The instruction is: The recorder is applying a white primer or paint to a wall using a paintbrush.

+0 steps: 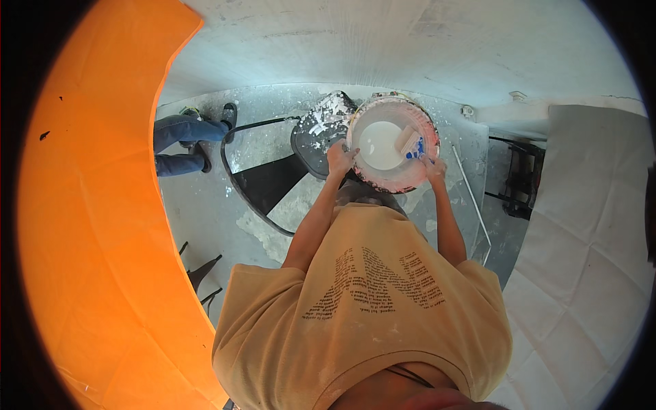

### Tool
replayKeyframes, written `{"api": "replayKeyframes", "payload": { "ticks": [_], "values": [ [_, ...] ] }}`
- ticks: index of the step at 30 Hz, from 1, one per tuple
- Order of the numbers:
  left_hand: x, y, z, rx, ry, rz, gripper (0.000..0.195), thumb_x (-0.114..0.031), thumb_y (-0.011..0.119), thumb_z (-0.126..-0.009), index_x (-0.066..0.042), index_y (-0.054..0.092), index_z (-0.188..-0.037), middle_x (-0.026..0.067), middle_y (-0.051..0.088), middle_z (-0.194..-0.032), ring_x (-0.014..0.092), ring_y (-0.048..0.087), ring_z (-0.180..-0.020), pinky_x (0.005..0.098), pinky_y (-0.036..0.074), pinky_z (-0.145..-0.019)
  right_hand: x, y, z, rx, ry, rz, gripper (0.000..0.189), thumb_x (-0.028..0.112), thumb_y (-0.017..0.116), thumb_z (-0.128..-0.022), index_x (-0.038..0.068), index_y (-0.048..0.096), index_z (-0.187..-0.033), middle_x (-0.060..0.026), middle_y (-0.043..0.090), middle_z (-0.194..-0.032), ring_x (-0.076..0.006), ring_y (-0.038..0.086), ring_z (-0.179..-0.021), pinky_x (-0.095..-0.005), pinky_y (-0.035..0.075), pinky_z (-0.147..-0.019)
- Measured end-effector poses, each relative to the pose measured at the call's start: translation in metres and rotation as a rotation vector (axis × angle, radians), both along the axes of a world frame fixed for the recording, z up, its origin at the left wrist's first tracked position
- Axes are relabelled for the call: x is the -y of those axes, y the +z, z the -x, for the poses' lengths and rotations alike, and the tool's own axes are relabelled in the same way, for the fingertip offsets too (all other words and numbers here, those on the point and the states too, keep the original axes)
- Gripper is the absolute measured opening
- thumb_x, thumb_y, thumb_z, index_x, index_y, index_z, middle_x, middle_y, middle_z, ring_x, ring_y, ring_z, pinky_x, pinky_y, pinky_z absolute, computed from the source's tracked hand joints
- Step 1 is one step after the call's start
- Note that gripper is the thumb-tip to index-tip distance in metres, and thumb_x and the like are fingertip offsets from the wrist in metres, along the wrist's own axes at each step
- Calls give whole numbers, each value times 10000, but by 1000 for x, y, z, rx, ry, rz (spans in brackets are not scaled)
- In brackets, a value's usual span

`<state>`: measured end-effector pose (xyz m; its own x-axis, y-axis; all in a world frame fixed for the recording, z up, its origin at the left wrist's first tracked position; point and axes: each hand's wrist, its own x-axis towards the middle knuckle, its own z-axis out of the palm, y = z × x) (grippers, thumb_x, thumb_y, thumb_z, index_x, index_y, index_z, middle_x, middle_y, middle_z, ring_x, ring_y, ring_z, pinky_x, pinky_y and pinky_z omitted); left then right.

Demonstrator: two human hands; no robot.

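A large round bucket with pink smears around its inner wall and rim is in front of me. White liquid covers its bottom. My left hand grips the bucket's rim on the left side. A wide paintbrush with pale bristles and a blue-marked handle lies over the inside of the bucket at the right. My right hand is at the right rim, by the brush's handle; whether its fingers hold the handle, the rim or both is hard to tell. Beside the bucket, a black chair has a seat splashed with white.
A pale wall rises beyond the bucket. Another person's legs in jeans show at the left, beside an orange sheet. A thin white strip lies on the floor at the right, near a black metal frame and a grey panel.
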<state>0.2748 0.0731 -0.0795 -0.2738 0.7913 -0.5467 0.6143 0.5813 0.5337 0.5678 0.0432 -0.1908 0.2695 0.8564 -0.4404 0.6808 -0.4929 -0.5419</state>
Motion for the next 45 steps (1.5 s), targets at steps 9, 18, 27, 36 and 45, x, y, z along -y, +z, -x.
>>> {"api": "replayKeyframes", "payload": {
  "ticks": [9, 18, 27, 36, 45],
  "values": [
    [-10, -10, 12, 0, -106, -220, 303, -220, 728, -620, 2, 560, -738, 124, 547, -588, 218, 509, -529, 344, 401, -540, 5, -1, 2, 184, -28, -74, 397, 404, 594, -731, 33, 655, -858, -189, 612, -733, -279, 599, -696, -357, 445, -681],
    [-5, 0, 28, 90, -62, -229, 465, -212, 712, -603, 41, 572, -968, 231, 591, -830, 358, 577, -797, 382, 438, -716, 6, 26, 23, 9, -126, -64, 398, 403, 613, -720, 20, 656, -817, -156, 615, -679, -222, 586, -618, -342, 449, -621],
    [-1, 15, 27, -47, -79, -364, 328, -214, 712, -602, 10, 571, -796, 177, 576, -680, 300, 569, -635, 369, 428, -603, 4, 29, 30, -48, -90, -168, 419, 406, 612, -718, 10, 650, -847, -168, 614, -685, -251, 588, -633, -349, 447, -644],
    [-1, -4, 26, -30, -56, -268, 476, -199, 699, -612, 47, 555, -994, 235, 586, -903, 356, 567, -851, 382, 431, -762, -1, 29, 27, -93, -81, -61, 474, 444, 597, -716, 12, 637, -906, -235, 591, -854, -356, 564, -840, -397, 417, -778],
    [-23, -11, 31, 98, -149, -199, 407, -185, 691, -616, 28, 563, -939, 225, 584, -843, 360, 561, -823, 408, 427, -731, 21, 25, 25, -116, -237, -31, 481, 434, 613, -714, -23, 634, -863, -262, 581, -805, -364, 563, -799, -392, 420, -743]
  ]
}}
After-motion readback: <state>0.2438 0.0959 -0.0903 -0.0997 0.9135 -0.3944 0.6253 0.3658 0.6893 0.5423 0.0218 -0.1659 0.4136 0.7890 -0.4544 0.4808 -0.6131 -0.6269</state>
